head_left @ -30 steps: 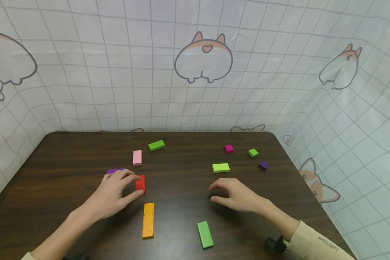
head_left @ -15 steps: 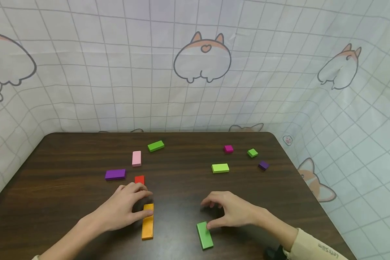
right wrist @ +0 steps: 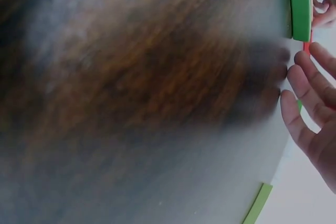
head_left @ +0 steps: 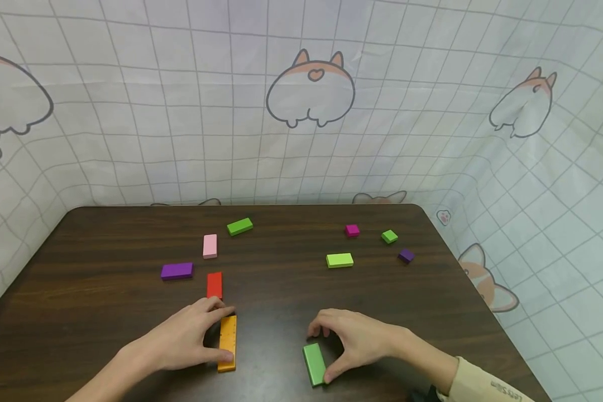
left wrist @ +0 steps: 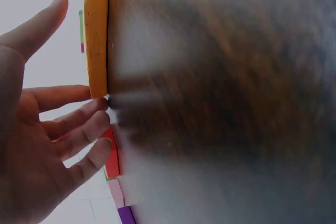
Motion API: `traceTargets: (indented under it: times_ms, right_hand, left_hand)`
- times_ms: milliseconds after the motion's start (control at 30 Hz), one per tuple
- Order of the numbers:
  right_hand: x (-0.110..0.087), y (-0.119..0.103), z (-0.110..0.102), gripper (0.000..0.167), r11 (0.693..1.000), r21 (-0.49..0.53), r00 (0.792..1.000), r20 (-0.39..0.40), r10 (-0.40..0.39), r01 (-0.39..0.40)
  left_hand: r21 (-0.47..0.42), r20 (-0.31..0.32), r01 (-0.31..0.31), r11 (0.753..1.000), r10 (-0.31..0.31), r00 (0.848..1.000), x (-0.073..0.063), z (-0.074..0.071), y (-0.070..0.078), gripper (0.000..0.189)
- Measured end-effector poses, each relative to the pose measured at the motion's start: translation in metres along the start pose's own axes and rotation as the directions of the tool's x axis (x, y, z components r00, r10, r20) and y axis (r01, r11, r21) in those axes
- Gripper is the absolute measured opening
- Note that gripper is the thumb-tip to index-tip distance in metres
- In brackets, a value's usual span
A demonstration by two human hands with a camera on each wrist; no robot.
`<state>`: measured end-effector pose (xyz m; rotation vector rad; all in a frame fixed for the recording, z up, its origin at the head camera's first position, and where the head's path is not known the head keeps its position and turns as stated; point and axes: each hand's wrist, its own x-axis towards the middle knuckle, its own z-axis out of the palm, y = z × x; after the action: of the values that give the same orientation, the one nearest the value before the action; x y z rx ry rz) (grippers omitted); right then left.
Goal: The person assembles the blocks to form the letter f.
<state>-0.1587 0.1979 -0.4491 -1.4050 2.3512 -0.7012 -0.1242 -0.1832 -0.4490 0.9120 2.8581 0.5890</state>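
In the head view an orange block, long and flat, lies on the dark table. My left hand is around its left side, thumb over the near end and index finger by the far end. The left wrist view shows a gap between that thumb and the orange block. A green block lies further right. My right hand spans it, with the thumb at its near right corner and the fingers beyond its far end. In the right wrist view the fingers are spread below the green block.
Just beyond my left fingers is a red block. Purple, pink and green blocks lie further back. At the right are a lime block and small magenta, green and dark purple blocks.
My left hand has come nearer from the red block to the orange one, uncovering the purple block. My right hand has moved nearer and slightly left to the green block.
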Motion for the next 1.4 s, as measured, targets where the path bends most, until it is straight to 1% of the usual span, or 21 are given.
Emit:
traceTargets:
  times_ms: [100, 200, 333, 567, 767, 833, 933, 1033, 1233, 1400]
  right_hand:
    - [0.0, -0.002, 0.001, 0.065, 0.999, -0.043, 1.0, 0.016, 0.001, -0.001]
    - [0.0, -0.004, 0.001, 0.066, 0.997, -0.075, 1.0, 0.026, -0.004, 0.006]
    - [0.001, -0.005, 0.002, 0.065, 0.996, -0.088, 0.999, 0.029, -0.014, 0.017]
    - [0.0, -0.004, 0.005, 0.062, 0.995, -0.097, 0.999, 0.041, -0.004, 0.008]
    - [0.001, -0.004, 0.003, 0.062, 0.993, -0.111, 0.998, 0.06, -0.019, 0.025]
    - [0.001, -0.005, 0.003, 0.06, 0.991, -0.131, 0.998, 0.062, -0.027, 0.035]
    - [0.003, -0.006, 0.003, 0.057, 0.984, -0.169, 0.998, 0.051, -0.041, 0.049]
    - [0.006, -0.009, 0.004, 0.055, 0.977, -0.206, 0.998, 0.023, -0.053, 0.057]
    - [0.018, -0.014, 0.004, 0.054, 0.975, -0.223, 0.999, -0.026, -0.022, 0.015]
    - [0.029, -0.017, 0.005, 0.053, 0.968, -0.251, 0.999, -0.053, 0.012, -0.025]
  left_hand:
    - [-0.007, 0.022, 0.0, 1.0, 0.0, 1.0, -0.001, 0.001, 0.001, 0.096]
    - [-0.011, 0.041, -0.002, 1.0, 0.003, 0.999, 0.0, 0.001, 0.002, 0.099]
    - [-0.018, 0.068, -0.001, 1.0, 0.002, 0.998, 0.0, -0.001, 0.002, 0.101]
    - [-0.025, 0.11, 0.022, 0.999, -0.019, 0.994, 0.0, -0.002, 0.003, 0.11]
    - [-0.019, 0.121, 0.036, 0.999, -0.034, 0.992, 0.001, 0.0, 0.003, 0.111]
    - [-0.02, 0.12, 0.035, 0.999, -0.032, 0.992, 0.001, 0.0, 0.003, 0.11]
    - [-0.02, 0.122, 0.032, 0.999, -0.029, 0.992, 0.001, 0.0, 0.003, 0.108]
    - [-0.014, 0.124, 0.032, 0.999, -0.03, 0.992, 0.002, 0.0, 0.004, 0.105]
    - [0.019, 0.135, 0.043, 0.999, -0.046, 0.99, 0.003, 0.002, 0.004, 0.101]
    - [0.02, 0.129, 0.041, 0.999, -0.043, 0.991, 0.002, 0.002, 0.004, 0.105]
